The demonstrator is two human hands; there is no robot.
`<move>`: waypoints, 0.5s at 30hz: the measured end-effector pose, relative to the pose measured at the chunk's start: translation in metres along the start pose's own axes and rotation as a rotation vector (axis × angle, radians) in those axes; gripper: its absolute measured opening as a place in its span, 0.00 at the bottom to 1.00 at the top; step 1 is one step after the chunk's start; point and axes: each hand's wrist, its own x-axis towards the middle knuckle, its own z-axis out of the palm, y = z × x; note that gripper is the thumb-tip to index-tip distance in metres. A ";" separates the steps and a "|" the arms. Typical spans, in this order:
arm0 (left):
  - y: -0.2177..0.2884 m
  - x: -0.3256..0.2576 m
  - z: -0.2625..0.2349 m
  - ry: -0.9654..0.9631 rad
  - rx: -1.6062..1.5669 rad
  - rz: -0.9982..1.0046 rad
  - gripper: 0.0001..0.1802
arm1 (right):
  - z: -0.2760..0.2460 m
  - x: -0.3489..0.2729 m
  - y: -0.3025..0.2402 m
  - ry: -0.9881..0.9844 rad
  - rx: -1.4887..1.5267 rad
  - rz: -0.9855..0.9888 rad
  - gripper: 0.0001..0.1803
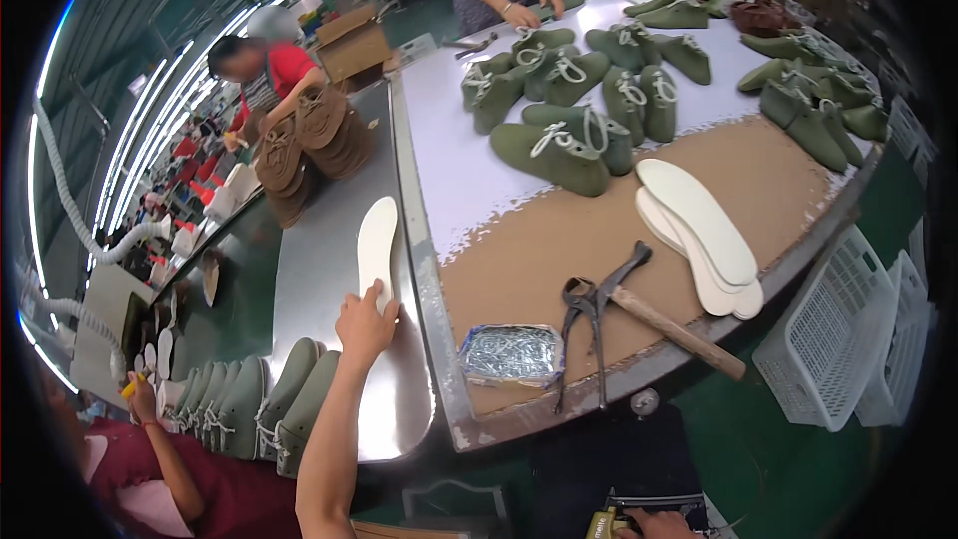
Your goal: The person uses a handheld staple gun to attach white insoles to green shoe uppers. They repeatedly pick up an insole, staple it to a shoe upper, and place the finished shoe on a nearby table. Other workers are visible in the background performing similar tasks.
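My left hand (367,327) is closed on the heel end of a white insole (377,240), which points away from me over the metal bench (319,240). My right hand (661,525) is at the lower edge, partly cut off. Its fingers look curled beside a small yellow-green printed object (602,525) and dark cloth; what it grips is hidden. On the table to the right lie a few stacked white insoles (704,230), pincers (589,324), a hammer (679,329) and a box of small nails (512,354). Green shoe lasts (554,155) tied with white cord stand farther back.
Several green lasts (239,409) stand in a row beside my left forearm. Brown shoe uppers (304,145) are piled at the bench's far end. White plastic crates (828,329) stand right of the table. Co-workers are at the far side, far left and near left.
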 end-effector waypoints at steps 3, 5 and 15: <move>-0.005 -0.004 0.012 0.106 -0.060 -0.035 0.26 | -0.009 -0.004 0.001 0.057 0.132 -0.143 0.26; -0.009 0.000 0.019 0.190 -0.082 -0.059 0.24 | -0.027 -0.004 -0.008 0.102 0.230 -0.287 0.24; -0.001 0.011 0.000 0.163 -0.033 -0.089 0.33 | -0.250 0.107 -0.147 0.730 0.154 -0.637 0.15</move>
